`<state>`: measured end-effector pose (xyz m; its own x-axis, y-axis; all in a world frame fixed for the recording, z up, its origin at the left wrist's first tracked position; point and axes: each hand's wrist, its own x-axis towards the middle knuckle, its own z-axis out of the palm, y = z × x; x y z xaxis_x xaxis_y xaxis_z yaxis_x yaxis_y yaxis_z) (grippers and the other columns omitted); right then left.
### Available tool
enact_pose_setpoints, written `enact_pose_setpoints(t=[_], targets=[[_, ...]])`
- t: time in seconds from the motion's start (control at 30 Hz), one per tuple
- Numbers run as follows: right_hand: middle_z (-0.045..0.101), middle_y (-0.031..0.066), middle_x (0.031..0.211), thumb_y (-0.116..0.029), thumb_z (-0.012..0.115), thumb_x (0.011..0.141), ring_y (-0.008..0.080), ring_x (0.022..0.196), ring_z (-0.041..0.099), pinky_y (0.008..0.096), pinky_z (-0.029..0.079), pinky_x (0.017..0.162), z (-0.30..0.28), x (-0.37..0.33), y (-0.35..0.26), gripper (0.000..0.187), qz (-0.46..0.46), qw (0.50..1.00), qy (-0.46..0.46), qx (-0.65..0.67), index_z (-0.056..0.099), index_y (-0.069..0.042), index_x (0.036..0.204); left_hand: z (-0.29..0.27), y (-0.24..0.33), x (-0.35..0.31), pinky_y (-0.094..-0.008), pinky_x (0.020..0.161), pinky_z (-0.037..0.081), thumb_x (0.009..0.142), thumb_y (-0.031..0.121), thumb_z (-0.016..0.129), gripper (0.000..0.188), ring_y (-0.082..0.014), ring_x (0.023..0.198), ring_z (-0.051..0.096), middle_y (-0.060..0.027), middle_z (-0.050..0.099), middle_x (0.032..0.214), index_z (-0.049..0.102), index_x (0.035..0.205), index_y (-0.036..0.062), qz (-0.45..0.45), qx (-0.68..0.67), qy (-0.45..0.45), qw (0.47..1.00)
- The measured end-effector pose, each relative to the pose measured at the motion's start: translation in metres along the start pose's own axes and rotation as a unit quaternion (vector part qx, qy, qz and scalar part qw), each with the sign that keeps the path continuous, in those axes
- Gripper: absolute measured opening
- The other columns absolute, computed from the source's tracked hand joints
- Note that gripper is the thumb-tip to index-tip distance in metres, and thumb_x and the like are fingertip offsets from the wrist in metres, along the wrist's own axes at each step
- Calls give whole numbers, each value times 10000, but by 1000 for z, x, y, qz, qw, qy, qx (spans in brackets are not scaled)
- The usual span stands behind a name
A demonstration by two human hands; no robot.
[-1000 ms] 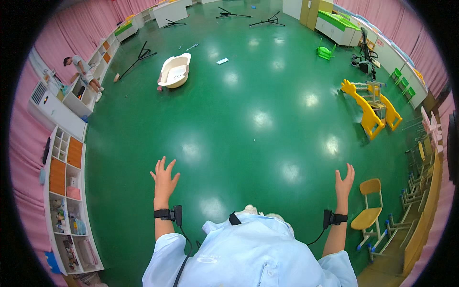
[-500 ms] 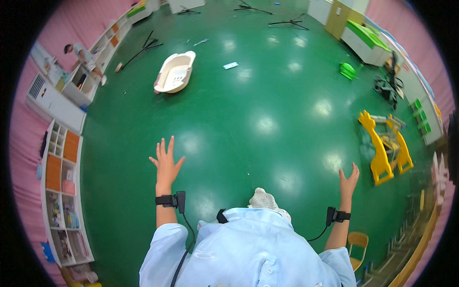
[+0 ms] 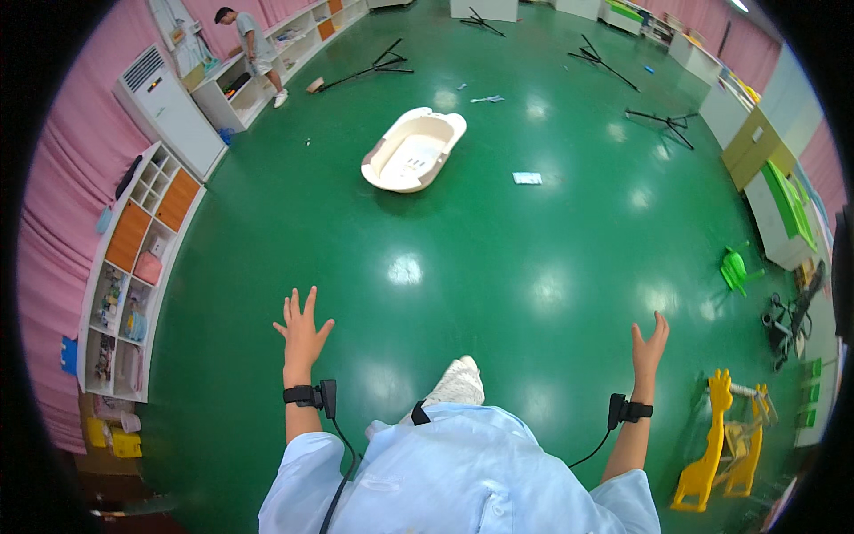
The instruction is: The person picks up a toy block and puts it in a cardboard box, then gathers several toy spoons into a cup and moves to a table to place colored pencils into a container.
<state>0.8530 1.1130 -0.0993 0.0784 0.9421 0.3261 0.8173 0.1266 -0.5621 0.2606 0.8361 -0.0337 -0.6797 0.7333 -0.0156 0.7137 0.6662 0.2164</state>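
My left hand (image 3: 302,335) is held out over the green floor (image 3: 480,294) with its fingers spread and nothing in it. On the other side my right hand (image 3: 649,345) is raised too, empty, its thumb apart from the fingers. Each wrist wears a black strap with a small black device and a cable. Ahead, beyond both hands, a cream baby bathtub (image 3: 414,151) rests on the floor. To its right lies a flat pale blue-and-white packet (image 3: 527,178). Neither hand touches anything. One white shoe (image 3: 461,383) shows below me.
White shelving (image 3: 133,294) lines the left, beside a white floor-standing air conditioner (image 3: 165,102). A person (image 3: 253,53) stands at the far left shelves. Black stands (image 3: 378,67) lie on the floor. To the right are a yellow giraffe-shaped frame (image 3: 716,436) and a green chair (image 3: 737,269).
My view has turned left and moved forward, so the bathtub and packet sit further right in view and the yellow frame lower. Both hands stay spread and empty.
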Motion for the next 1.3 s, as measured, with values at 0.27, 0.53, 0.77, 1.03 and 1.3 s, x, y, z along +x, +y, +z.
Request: enact_pose_setpoints(t=[0.27,0.53,0.77,1.03,1.3], targets=[[395,208,1376,-177,718,801,372,1280,391,446,352,1050,135,173,-98,609,-86,994,-58,30,444,-39,1327,-32,27,153,-751,1016,160,828,252,689,738,-364,1413,169,-148,195,1530,304,1457,273,-55,0,44,998],[414,200,1356,-181,717,803,363,1267,404,442,357,1039,313,344,-210,585,-176,976,-117,53,461,-42,1310,-20,8,274,-746,1017,171,834,246,680,719,-358,1414,169,-139,206,1528,313,1452,270,-159,2,49,986],[449,199,1309,-177,716,792,369,1220,438,421,379,1017,485,429,-380,556,-245,937,-227,107,487,-20,1274,-29,-36,342,-744,1021,167,830,236,679,709,-354,1416,166,-119,200,1535,330,1446,269,-304,-4,60,951],[493,248,1248,-196,732,772,397,1170,474,440,389,1004,685,426,-565,558,-317,891,-289,148,508,10,1240,-15,-150,443,-742,1012,188,834,233,675,702,-357,1408,190,-127,210,1530,332,1445,273,-379,8,10,925],[506,250,1232,-239,731,761,398,1158,487,434,401,1000,812,427,-711,554,-324,893,-280,141,533,-26,1232,-57,-284,667,-684,1016,254,854,256,665,649,-378,1377,251,-168,259,1497,364,1429,267,-223,18,45,974]])
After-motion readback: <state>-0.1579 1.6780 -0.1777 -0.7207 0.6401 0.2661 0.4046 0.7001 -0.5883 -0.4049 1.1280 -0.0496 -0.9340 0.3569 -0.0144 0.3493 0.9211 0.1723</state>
